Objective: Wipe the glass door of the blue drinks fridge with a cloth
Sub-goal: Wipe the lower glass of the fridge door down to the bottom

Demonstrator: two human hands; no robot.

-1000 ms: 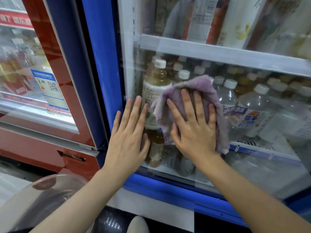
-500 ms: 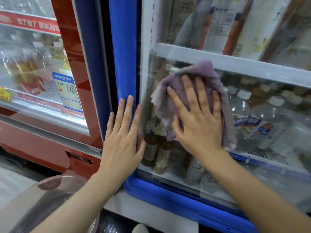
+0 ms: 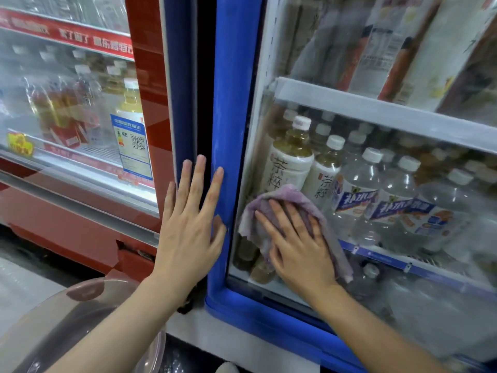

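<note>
The right hand [image 3: 298,246], fingers straight and slightly apart, is pressing a crumpled lilac cloth [image 3: 285,200] flat against the lower left of the blue-framed glass fridge door [image 3: 376,305]. The left hand [image 3: 191,224], fingers straight and spread, is resting against the door's blue left frame edge [image 3: 231,103], holding nothing.

Right hand [image 3: 301,246] flat on crumpled lilac cloth [image 3: 290,200], cloth pressed against glass door [image 3: 403,305] of blue drinks fridge [image 3: 234,109], low, near left frame. Left hand [image 3: 192,219] spread across frame edge, left of cloth. White-capped plastic bottles [image 3: 360,189] shelved behind glass. Red-framed glass-door fridge [image 3: 145,49] adjoining left. Translucent pink plastic basin [image 3: 67,319] below left forearm
</note>
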